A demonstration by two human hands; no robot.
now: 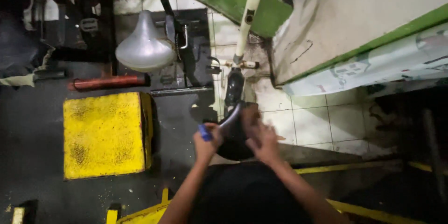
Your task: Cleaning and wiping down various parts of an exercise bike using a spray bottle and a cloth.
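While the left hand closes its grip round a blue-handled tool whose grey curved shaft arches upward, the right hand lies flat and open on a rounded black part at the foot of a cream bicycle frame. A grey saddle sits to the left above a yellow block; pale floor tiles give room to the right.
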